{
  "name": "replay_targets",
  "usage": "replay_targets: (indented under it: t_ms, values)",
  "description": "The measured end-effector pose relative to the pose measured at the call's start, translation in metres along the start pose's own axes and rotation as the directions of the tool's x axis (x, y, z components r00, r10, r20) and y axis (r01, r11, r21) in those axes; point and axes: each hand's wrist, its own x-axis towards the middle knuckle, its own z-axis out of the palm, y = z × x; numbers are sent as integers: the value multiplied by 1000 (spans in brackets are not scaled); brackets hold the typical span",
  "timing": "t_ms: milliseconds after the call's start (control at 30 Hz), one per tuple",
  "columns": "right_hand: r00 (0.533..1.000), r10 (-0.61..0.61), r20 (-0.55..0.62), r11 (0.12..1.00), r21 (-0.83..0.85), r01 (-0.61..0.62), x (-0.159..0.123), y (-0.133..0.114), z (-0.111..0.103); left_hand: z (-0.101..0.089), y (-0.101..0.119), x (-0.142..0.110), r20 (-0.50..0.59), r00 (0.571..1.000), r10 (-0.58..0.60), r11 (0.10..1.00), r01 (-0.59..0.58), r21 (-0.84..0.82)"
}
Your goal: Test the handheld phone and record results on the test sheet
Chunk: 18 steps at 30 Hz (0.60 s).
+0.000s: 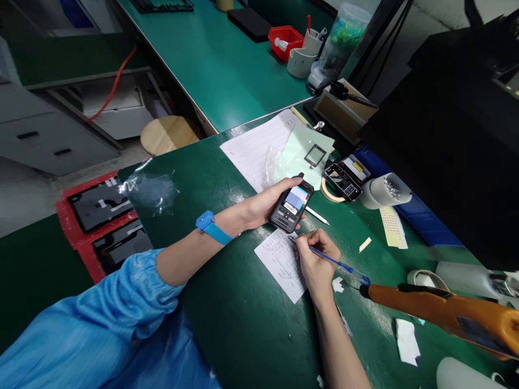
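A black handheld phone [292, 204] with a lit screen and a keypad is gripped in my left hand [263, 208], tilted toward me above the bench. Its stubby antenna points away from me. My right hand [316, 256] is closed round a blue pen [330, 259], whose tip is by the top of a small paper sheet [281, 265] with a grid and handwriting. The phone's lower end hangs just over that sheet. A white pencil-like stick [317, 216] lies on the bench behind my right hand.
An orange tool [438, 313] juts in from the right. Beyond the phone are a tape roll [331, 192], an opened device [344, 181], a pale green sheet [302, 146] and a white cup [387, 190]. Clear plastic [152, 190] and a red tray [73, 216] are at left.
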Motion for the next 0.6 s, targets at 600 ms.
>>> replay_targets:
  t_ms: [600]
  values:
    - [999, 23, 25, 1000, -13, -22, 1, 1, -3, -5, -3, 1, 18, 1000, 24, 1000, -24, 18]
